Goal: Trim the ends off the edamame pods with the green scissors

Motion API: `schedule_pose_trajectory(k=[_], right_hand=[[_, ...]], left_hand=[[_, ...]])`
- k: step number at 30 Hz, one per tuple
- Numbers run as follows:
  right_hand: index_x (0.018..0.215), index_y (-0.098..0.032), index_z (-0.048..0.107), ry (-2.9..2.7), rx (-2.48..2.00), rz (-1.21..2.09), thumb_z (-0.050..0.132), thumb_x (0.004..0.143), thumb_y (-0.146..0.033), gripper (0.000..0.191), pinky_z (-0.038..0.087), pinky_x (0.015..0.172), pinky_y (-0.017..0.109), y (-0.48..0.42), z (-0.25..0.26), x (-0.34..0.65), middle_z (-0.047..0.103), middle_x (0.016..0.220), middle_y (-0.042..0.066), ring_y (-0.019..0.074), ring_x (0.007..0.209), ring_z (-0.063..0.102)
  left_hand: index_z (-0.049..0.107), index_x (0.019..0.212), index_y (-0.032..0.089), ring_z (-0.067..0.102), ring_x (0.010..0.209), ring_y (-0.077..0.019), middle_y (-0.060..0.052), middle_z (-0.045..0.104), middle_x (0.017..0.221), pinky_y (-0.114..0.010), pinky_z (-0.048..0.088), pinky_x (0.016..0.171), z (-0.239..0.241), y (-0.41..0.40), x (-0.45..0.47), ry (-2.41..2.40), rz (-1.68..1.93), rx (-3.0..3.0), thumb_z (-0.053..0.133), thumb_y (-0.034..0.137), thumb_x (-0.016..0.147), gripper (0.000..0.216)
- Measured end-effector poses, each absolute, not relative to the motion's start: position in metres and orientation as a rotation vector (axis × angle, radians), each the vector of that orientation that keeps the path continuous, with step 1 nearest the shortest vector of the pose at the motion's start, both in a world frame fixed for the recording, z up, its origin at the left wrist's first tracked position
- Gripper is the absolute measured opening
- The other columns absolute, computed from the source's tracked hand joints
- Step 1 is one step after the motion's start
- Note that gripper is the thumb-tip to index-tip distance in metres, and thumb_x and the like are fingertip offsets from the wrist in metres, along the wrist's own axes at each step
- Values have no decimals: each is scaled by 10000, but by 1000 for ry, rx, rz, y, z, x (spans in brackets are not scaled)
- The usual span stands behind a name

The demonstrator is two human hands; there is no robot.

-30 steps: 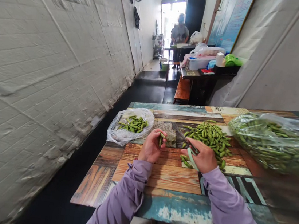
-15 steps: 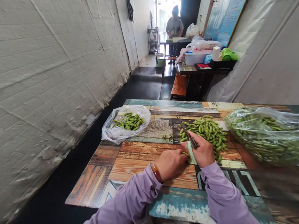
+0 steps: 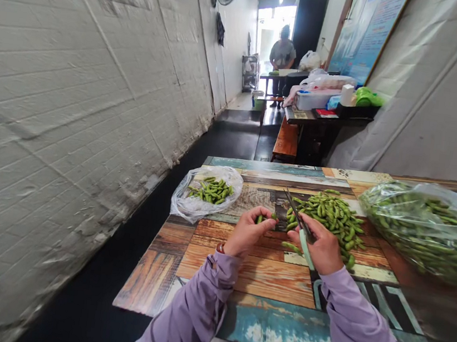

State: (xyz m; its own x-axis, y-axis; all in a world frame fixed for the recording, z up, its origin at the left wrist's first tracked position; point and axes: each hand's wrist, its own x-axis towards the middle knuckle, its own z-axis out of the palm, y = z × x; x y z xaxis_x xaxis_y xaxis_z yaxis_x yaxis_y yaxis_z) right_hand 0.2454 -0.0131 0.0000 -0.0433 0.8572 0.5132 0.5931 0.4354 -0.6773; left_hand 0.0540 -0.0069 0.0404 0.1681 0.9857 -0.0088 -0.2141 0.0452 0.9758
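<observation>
Between the thumb and fingers of my left hand [image 3: 248, 231] is a green edamame pod [image 3: 263, 218], held just above the table. My right hand [image 3: 322, 244] is closed around scissors [image 3: 306, 247] with a pale green handle; their dark blades point up and away from me. Just beyond that hand lies a heap of edamame pods [image 3: 334, 216] on the tabletop. A loose pod [image 3: 292, 248] rests near my right fingers. At the left, an opened clear plastic bag [image 3: 185, 203] holds a smaller lot of pods.
A large clear bag of pods [image 3: 426, 231] stands on the right of the patterned wooden table [image 3: 240, 276]. Farther back are a cluttered side table [image 3: 303, 116], a wooden bench [image 3: 286, 139] and a standing person [image 3: 283, 52]. A white wall [image 3: 71, 116] runs along the left.
My left hand has lifted from the table and moved left and away from me, with a pod now showing in its fingers. The right hand still holds the scissors. The view has shifted slightly.
</observation>
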Motion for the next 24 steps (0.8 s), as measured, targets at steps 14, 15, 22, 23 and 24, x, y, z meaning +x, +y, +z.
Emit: schedule_pose_trajectory(k=[14,15,22,23,24], right_hand=[[1167,-210,580,-1872,-1216,306,592,802,-399,411,535,749,321,-15,-3,241,663,921,63,188,787,647],[1178,-216,575,-1893,-1214,302,597,800,-404,423,533,752,319,-15,-3,241,658,932,64,188,795,643],[1254,-240,525,-2048,-1152,240,641,768,-397,523,510,813,344,-16,-3,240,629,1041,70,204,890,611],[1257,-240,524,-2058,-1147,224,647,762,-391,531,508,819,349,-16,-2,240,629,1050,72,211,909,607],[1259,-240,523,-2064,-1145,209,650,759,-385,536,506,822,354,-16,-2,240,631,1050,72,216,920,603]], left_hand=[[688,935,140,454,482,-22,-28,612,800,-155,290,440,35,-4,51,812,1144,956,706,329,691,309],[687,916,135,450,477,-26,-24,609,771,-158,296,441,34,-4,51,835,1158,994,709,327,688,299],[621,795,141,426,445,-38,33,552,638,-171,333,442,34,-5,51,990,1242,1142,726,358,660,276],[625,807,144,428,453,-39,31,561,652,-174,341,450,34,-5,50,1006,1247,1161,723,359,663,277],[634,820,146,433,466,-42,27,571,667,-177,351,462,33,-5,50,1025,1256,1181,721,357,664,277]])
